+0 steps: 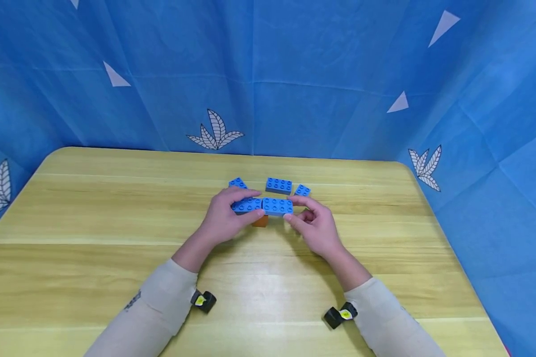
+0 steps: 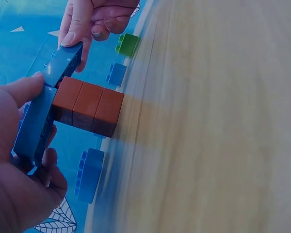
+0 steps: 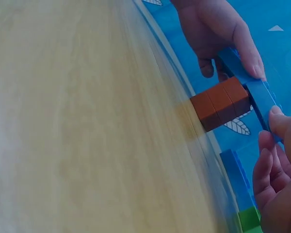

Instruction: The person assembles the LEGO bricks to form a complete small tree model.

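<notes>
Two blue building bricks lie end to end on top of a brown brick stack [image 2: 87, 107], three bricks high and upright on the table. My left hand [image 1: 223, 216] grips the left blue brick [image 1: 247, 205], its thumb at the near side and fingers at the far side, close to the seam. At the outer end of the right blue brick [image 1: 278, 206], my right hand [image 1: 314, 225] pinches it between thumb and fingers. In the head view, the blue bricks and left hand hide most of the stack.
Behind the stack on the wooden table [image 1: 116, 208] are a blue brick [image 1: 279, 185] with two rows of studs, a smaller blue brick [image 1: 237, 183] to the left and another [image 1: 302, 190] to the right. A green brick [image 2: 129, 45] shows in the wrist views. A blue curtain [image 1: 295, 74] hangs behind.
</notes>
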A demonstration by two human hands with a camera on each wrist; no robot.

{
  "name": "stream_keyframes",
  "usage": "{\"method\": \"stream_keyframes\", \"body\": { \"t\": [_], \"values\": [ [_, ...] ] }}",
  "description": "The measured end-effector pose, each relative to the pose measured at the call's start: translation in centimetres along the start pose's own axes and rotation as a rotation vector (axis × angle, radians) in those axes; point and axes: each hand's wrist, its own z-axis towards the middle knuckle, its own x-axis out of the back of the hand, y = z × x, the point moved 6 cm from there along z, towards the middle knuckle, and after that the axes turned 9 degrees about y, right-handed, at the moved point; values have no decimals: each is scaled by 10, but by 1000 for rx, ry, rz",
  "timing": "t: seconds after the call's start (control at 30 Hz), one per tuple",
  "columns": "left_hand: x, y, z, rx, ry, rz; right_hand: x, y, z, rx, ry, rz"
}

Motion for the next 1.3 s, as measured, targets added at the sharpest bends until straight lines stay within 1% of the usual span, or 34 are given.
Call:
{"method": "stream_keyframes", "body": {
  "t": [0.07, 0.17, 0.33, 0.57, 0.77, 0.9, 1.13, 1.23, 1.3],
  "values": [
    [-1, 1, 0, -19, -1, 12, -1, -11, -2, 15, -7, -8],
    [-2, 2, -1, -48, -7, 10, -2, -14, -3, 46, -11, -18],
    [-3, 2, -1, -44, -25, 15, -4, -16, -3, 65, -22, -8],
    [-3, 5, 3, -62, -52, 59, -6, 15, 5, 36, -23, 55],
    [-4, 7, 7, -63, -74, 125, -8, 23, 6, 23, -18, 62],
    [-3, 10, 8, -59, -80, 151, -9, 25, 6, 18, -8, 64],
    [-1, 8, 6, -78, -79, 130, -12, 32, 5, -15, 50, 147],
    [1, 7, 6, -99, -85, 114, -12, 34, 4, -6, 72, 182],
    [5, 7, 8, -109, -87, 86, -13, 33, 4, 8, 79, 201]
  ]
}}
